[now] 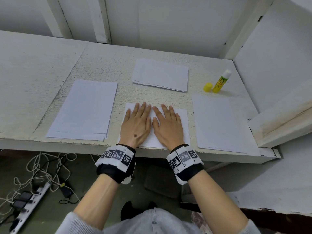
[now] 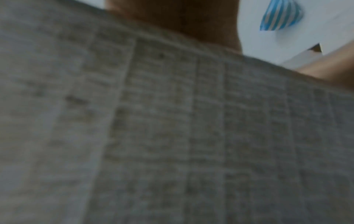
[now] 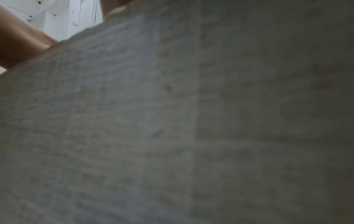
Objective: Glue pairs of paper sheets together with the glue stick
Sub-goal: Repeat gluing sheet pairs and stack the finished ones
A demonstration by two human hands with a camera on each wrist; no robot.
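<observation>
- Both hands lie flat, palms down, side by side on one sheet of white paper (image 1: 183,125) at the near edge of the table (image 1: 42,68).
- The left hand (image 1: 135,123) has its fingers straight and slightly fanned, holding nothing, only pressing on the sheet.
- The right hand (image 1: 167,125) lies the same way, fingers straight and a little spread, its thumb close beside the left thumb.
- The fingertips of both hands reach almost to the sheet's far edge; the wrists sit at its near edge.
- Each wrist wears a black band (image 1: 116,164) covered with black-and-white square markers.
- Straight beyond the fingertips, apart from the pressed sheet, lies a small stack of paper (image 1: 160,75).
- To the left of the left hand lies a larger pile of paper (image 1: 84,110), its sheets slightly offset.
- To the right of the right hand lies another pile of sheets (image 1: 217,124).
- Beyond that pile, to the right of the fingertips, the glue stick (image 1: 221,81) stands upright and uncapped, white tip showing.
- Its yellow cap (image 1: 208,86) stands just beside it on the left.
- Both wrist views are blurred, filled by grey woven fabric.
</observation>
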